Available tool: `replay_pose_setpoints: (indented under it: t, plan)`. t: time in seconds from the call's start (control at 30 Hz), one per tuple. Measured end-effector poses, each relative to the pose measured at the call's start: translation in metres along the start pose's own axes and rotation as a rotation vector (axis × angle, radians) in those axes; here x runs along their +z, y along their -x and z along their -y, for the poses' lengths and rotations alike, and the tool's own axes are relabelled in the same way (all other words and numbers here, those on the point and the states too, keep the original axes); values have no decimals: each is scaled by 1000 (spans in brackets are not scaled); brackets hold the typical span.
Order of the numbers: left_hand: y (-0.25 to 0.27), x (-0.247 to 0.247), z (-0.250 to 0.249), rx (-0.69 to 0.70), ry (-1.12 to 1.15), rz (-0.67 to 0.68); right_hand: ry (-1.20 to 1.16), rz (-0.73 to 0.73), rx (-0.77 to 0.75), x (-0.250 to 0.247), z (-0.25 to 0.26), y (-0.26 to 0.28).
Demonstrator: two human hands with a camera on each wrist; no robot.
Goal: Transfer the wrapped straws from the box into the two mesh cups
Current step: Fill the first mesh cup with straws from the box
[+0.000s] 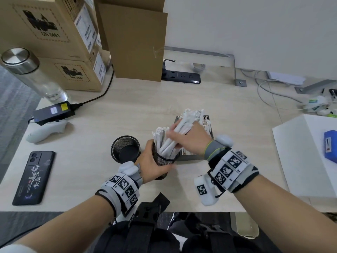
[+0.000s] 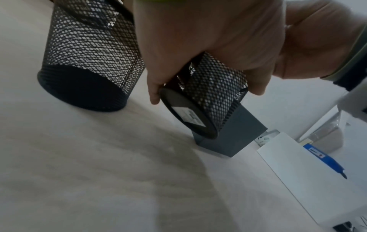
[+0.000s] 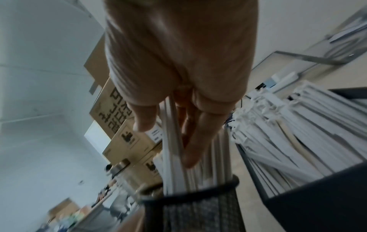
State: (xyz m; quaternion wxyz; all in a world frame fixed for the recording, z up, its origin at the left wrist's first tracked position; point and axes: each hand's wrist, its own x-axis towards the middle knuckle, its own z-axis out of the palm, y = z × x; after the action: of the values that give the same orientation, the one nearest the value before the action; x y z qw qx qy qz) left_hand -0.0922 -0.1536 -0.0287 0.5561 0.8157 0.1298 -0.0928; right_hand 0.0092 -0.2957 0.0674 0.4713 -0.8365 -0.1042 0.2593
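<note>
Both wrists are reaching forward over the worktop (image 1: 102, 115) near its front edge. Wrapped round the tilted mesh cup (image 1: 163, 158), the left hand (image 1: 152, 166) is lifting its base clear of the surface and leaning its mouth toward the box (image 1: 191, 157). Above it, the right hand (image 1: 189, 141) is closing its fingers round a thick bundle of wrapped straws (image 1: 177, 137), feeding their lower ends into that cup. Beyond the right hand, the box is holding many more straws (image 3: 298, 125), standing on end. Left of the left hand, the second mesh cup (image 1: 125, 148) is standing upright with nothing visible inside. By my judgement the transfer is early: one cup is partly loaded, the other is waiting, and most of the straws are remaining in the box.
</note>
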Motion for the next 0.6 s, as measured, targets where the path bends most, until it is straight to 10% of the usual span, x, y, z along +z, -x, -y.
replay_pose_setpoints:
  t: [0.2,0.43,0.6]
  plan:
    - [-6,2,0,25,71,36,226,-373,-216,5,-6,-6]
    - [-12,5,3,55,125,39,521,54,-356,29,-36,3]
    - [-16,4,8,45,93,10,262,-318,-244,4,-47,-5]
